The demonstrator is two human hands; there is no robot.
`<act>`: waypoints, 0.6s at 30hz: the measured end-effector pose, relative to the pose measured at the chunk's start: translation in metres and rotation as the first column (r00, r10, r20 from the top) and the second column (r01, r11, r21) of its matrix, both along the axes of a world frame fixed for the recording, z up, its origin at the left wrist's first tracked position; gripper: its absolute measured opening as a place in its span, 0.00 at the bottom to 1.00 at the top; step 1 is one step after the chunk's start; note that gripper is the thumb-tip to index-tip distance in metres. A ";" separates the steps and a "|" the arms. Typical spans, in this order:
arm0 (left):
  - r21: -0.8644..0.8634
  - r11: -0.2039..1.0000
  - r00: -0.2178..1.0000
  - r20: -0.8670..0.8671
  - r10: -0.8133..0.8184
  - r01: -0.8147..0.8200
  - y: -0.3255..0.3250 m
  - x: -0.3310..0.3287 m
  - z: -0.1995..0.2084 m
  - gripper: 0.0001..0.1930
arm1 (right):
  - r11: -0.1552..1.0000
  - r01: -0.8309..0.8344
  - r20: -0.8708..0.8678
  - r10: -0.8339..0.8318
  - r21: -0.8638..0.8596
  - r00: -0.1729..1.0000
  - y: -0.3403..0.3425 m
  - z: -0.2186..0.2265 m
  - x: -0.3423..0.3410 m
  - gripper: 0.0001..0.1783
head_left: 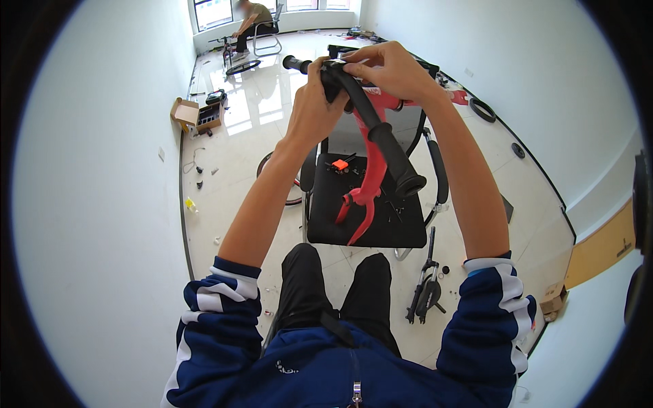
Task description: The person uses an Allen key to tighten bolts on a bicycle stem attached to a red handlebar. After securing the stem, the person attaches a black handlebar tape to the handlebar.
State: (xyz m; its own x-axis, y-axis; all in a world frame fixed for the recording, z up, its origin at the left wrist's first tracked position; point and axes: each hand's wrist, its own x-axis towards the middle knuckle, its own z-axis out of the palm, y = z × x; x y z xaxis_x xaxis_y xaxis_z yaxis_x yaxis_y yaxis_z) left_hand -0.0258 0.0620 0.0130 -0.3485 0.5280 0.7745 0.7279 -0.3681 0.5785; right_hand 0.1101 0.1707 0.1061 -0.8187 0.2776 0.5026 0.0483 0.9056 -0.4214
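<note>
My left hand (316,109) is closed round the middle of a black bicycle handlebar (364,102), which slants toward me with a rubber grip (401,163) at its near end. At the same middle part, my right hand (391,71) has thumb and forefinger pinched by a small shiny piece; what they hold is too small to make out. Below the bar, a red bicycle frame (373,170) stands upright over a black chair seat (401,234), its forked end pointing down. On that seat lie an orange-red piece (340,164) and several small dark parts.
A suspension fork (430,272) lies on the floor to the right of my knees. Tyres (483,110) lie along the right wall, and an open cardboard box (185,112) by the left one. Far back, a seated person (255,17) is beside another bicycle (228,51).
</note>
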 end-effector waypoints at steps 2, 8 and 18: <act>0.019 1.000 1.000 0.014 -0.014 0.013 0.000 0.003 0.001 0.31 | 0.992 -0.046 -0.053 0.040 -0.116 0.998 0.006 -0.007 -0.001 0.18; 0.030 1.000 1.000 0.011 -0.003 0.002 0.002 0.005 -0.001 0.31 | 0.943 -0.160 -0.167 0.114 -0.291 0.979 0.009 -0.023 0.001 0.18; 0.158 0.987 0.988 -0.142 0.054 -0.031 0.010 -0.006 -0.010 0.30 | 0.956 -0.102 -0.171 0.056 -0.275 0.984 -0.005 -0.024 -0.003 0.18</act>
State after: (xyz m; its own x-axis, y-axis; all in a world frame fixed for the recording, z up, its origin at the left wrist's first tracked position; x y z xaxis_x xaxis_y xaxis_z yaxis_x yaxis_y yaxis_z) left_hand -0.0322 0.0717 0.0031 -0.2455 0.3843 0.8900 0.8172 -0.4118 0.4032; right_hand 0.1071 0.1658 0.0824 -0.7592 0.3645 0.5391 -0.1076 0.7467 -0.6564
